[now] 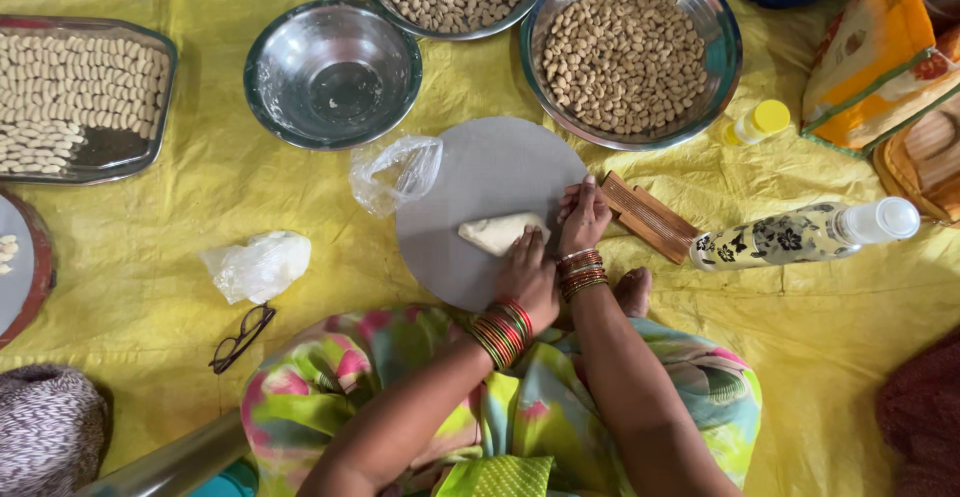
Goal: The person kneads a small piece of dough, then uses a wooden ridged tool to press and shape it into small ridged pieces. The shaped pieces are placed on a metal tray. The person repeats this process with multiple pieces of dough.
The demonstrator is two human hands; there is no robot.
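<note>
We see the pale dough piece [498,232] lying on the round grey board [470,172]. Our left hand [528,275] presses it with fingers flat; our right hand [583,215] rests curled beside it, near a ridged wooden block [650,217].

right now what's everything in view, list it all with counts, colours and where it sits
pale dough lump: one, cream, on the board under both hands
round grey board: one, centre of the yellow cloth
steel bowls of shaped beige pieces: two, top centre and top right
empty steel bowl: one, top, left of centre
steel tray of pale rolled pieces: one, left
ridged wooden block: one, brown, right of the board
patterned bottle: one, white cap, lying at right
small yellow-capped bottle: one, upper right
clear plastic bags: two, by the board and to its left
black glasses: one, lower left
left hand: on the dough, bangles at wrist
right hand: at the dough's right end, bangles at wrist
</note>
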